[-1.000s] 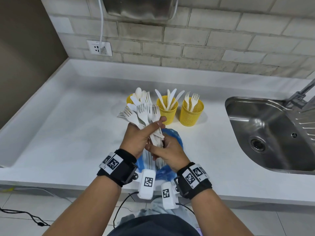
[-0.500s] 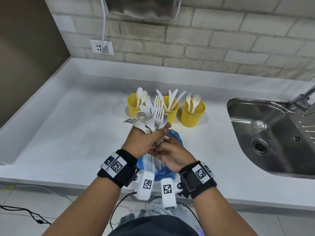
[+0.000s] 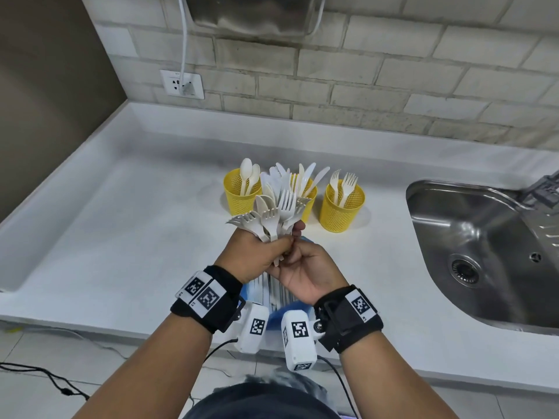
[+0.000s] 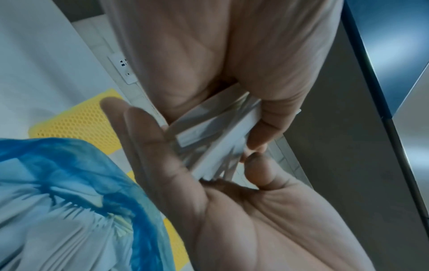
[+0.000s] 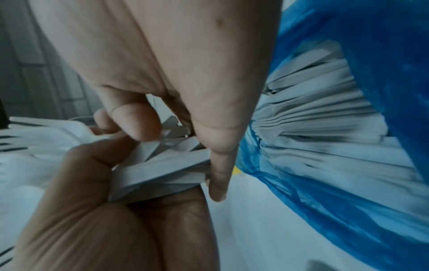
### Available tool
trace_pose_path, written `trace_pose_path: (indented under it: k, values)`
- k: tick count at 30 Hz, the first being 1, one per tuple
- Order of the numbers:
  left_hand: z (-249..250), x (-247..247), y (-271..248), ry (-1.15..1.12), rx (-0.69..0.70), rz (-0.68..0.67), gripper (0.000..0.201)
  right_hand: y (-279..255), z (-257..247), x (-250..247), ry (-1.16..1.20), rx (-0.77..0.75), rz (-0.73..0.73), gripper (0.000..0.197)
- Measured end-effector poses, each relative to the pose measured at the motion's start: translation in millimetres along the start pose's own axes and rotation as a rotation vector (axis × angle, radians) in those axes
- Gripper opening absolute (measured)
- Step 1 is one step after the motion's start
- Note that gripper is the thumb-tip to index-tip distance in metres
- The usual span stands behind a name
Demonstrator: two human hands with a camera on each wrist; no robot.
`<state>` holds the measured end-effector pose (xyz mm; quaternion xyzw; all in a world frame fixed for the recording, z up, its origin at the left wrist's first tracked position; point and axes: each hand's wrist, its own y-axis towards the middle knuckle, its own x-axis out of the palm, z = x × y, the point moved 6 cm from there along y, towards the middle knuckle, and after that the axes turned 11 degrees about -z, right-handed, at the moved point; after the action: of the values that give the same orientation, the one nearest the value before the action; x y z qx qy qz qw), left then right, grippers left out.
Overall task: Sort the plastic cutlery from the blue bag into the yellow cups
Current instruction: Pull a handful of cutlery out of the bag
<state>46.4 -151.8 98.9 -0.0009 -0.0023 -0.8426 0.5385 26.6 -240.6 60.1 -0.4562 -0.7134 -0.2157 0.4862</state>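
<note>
A bundle of white plastic cutlery (image 3: 273, 211), mostly forks with some spoons, fans upward from my left hand (image 3: 282, 238), which grips its handles. My right hand (image 3: 292, 257) pinches the lower handle ends (image 5: 162, 165); they show between both hands in the left wrist view (image 4: 209, 144). The blue bag (image 3: 292, 309) lies on the counter under my hands, with more cutlery (image 5: 325, 128) inside. Behind stand three yellow cups: the left cup (image 3: 239, 196) holds spoons, the middle cup (image 3: 310, 196) holds knives and is partly hidden by the bundle, and the right cup (image 3: 341, 210) holds forks.
The white counter (image 3: 121, 237) ends at a raised lip on the left and a brick wall behind. A steel sink (image 3: 484, 252) with a tap (image 3: 541, 189) is sunk in at the right. A wall socket (image 3: 181, 84) with a plugged cable sits at the back left.
The wide fan of cutlery has been gathered into a tighter bunch and now stands a little further right, in front of the middle cup. Both hands keep their hold.
</note>
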Motion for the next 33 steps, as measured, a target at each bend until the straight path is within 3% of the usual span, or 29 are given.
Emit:
trace_pose_path:
  k: [5,10,12,15,18,23,29,33]
  values:
    - [4.0,7.2,7.1,0.059,0.006,0.048,0.021,6.5,-5.8,-8.5,-0.143,0.013,0.150,0.037]
    - [11.1,13.2,14.2,0.069,0.067,0.077,0.024,3.9,-17.8,-9.6,-0.373,0.067,0.150,0.063]
    - [9.7,12.2,14.9,0.095,0.065,0.049,0.021,-0.6,-30.6,-12.7,-0.544,0.062,0.161,0.053]
    - [11.9,8.9,12.2,0.188,0.103,0.067,0.020,-9.2,-60.7,-12.9,-0.718,-0.019,0.141,0.043]
    - [19.3,11.3,10.4,0.278,0.138,0.088,0.025,-19.8,-97.5,-2.1,-0.783,-0.186,0.124,0.053]
    - [25.7,23.8,12.5,0.356,0.118,0.091,0.027,-38.2,-132.1,33.8,-1.126,-0.376,-0.042,0.041]
    - [26.7,33.9,15.0,0.375,0.118,0.066,0.025,-52.6,-138.6,34.5,-1.107,-0.443,-0.042,0.025]
    - [29.5,42.3,14.3,0.331,0.099,0.029,0.019,-52.3,-146.1,28.7,-1.183,-0.482,0.049,0.009]
